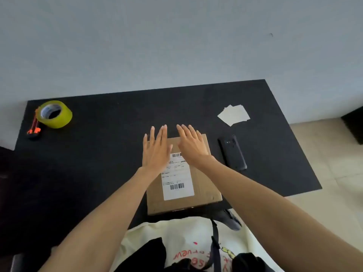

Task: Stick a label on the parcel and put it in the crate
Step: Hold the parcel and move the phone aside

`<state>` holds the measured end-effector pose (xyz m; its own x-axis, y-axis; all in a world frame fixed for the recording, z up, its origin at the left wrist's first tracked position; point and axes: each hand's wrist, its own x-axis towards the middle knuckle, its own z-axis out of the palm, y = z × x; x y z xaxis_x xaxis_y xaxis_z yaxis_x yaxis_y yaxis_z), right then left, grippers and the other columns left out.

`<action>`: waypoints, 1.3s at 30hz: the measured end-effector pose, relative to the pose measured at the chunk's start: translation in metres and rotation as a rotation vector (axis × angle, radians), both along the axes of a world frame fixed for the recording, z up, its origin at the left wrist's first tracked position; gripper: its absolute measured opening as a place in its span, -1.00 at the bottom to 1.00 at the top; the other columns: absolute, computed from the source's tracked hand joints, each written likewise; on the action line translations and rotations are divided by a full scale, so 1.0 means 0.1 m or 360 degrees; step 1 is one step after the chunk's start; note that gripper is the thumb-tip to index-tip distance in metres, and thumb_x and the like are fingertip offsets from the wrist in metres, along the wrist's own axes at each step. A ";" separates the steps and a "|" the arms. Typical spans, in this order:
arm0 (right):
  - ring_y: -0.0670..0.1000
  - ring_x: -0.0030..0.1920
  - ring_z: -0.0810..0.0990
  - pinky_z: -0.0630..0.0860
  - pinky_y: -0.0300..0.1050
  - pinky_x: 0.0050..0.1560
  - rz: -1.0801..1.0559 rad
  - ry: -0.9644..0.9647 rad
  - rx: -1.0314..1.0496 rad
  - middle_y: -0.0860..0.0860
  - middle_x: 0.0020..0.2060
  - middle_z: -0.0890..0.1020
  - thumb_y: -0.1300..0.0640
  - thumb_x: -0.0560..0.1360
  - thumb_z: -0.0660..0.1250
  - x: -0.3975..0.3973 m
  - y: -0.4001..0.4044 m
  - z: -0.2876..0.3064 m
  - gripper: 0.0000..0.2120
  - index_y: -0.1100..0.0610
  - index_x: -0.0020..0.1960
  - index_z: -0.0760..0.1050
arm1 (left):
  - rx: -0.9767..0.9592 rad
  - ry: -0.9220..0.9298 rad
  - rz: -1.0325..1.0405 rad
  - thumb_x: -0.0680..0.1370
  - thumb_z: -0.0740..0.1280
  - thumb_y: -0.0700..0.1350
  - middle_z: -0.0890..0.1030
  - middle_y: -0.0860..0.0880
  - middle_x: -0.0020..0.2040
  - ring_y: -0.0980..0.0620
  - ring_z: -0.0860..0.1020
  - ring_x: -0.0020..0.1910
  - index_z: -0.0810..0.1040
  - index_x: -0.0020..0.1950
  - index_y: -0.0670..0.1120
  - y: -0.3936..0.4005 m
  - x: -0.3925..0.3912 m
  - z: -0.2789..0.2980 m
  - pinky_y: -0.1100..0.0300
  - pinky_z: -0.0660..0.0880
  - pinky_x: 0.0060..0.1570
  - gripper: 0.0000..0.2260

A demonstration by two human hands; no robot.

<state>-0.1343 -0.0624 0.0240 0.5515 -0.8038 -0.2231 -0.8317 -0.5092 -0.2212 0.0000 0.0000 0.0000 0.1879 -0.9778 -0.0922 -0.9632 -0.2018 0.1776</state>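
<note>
Both grips spread flat: left hand [156, 149], right hand [193, 145] over parcel [204, 185], label [177, 176].

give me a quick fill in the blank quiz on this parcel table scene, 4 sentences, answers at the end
1. The white printed shipping label is stuck on top of the brown ____ parcel.
2. Both hands, left and right, are spread ____, holding nothing.
3. The roll of packing tape at the far left of the black table is ____ in colour.
4. The black phone lies to the ____ of the parcel.

Missing words: cardboard; flat; yellow; right
</note>
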 end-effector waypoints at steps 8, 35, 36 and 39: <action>0.10 0.58 0.08 0.03 0.09 0.55 -0.0635 -0.0465 0.0160 0.05 0.54 0.27 0.07 0.67 0.04 -0.50 -0.14 -0.30 -0.55 0.10 0.55 0.18 | 0.0094 0.0125 -0.0009 0.66 -0.02 0.11 0.11 -0.04 0.63 -0.17 0.01 0.61 0.02 0.63 -0.03 0.13 -0.03 -0.31 -0.25 -0.09 0.51 -0.45; 0.25 0.42 0.30 0.44 0.18 0.24 -0.1292 -0.0190 0.0359 0.10 0.46 0.34 -0.12 0.40 0.50 -1.50 -0.51 -0.67 -0.05 0.08 0.60 0.06 | 0.0035 0.0044 0.0049 0.66 -0.02 0.09 0.13 -0.06 0.62 -0.18 0.05 0.60 0.03 0.62 -0.04 0.04 -0.15 -0.40 -0.29 -0.02 0.51 -0.46; 0.23 0.42 0.31 0.40 0.15 0.29 -0.1300 -0.0279 0.0390 0.10 0.45 0.35 -0.14 0.39 0.50 -1.50 -0.54 -0.64 -0.07 0.08 0.59 0.11 | 0.0039 0.0045 0.0051 0.66 -0.02 0.10 0.14 -0.06 0.62 -0.18 0.05 0.60 0.04 0.62 -0.04 0.03 -0.15 -0.39 -0.29 -0.01 0.50 -0.46; 0.17 0.41 0.35 0.34 0.12 0.42 -0.1407 -0.0621 0.0649 0.10 0.43 0.34 -0.17 0.34 0.51 -1.52 -0.70 -0.52 -0.05 0.08 0.58 0.16 | 0.0049 0.0032 0.0043 0.65 -0.02 0.10 0.17 -0.08 0.61 -0.20 0.09 0.59 0.07 0.62 -0.06 0.02 -0.16 -0.38 -0.32 0.03 0.49 -0.45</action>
<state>-0.2865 -0.1323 -0.0277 -0.1037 -0.8595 -0.5006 -0.7052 0.4184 -0.5724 -0.0160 0.0018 -0.0385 0.2118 -0.9692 -0.1259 -0.9536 -0.2331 0.1903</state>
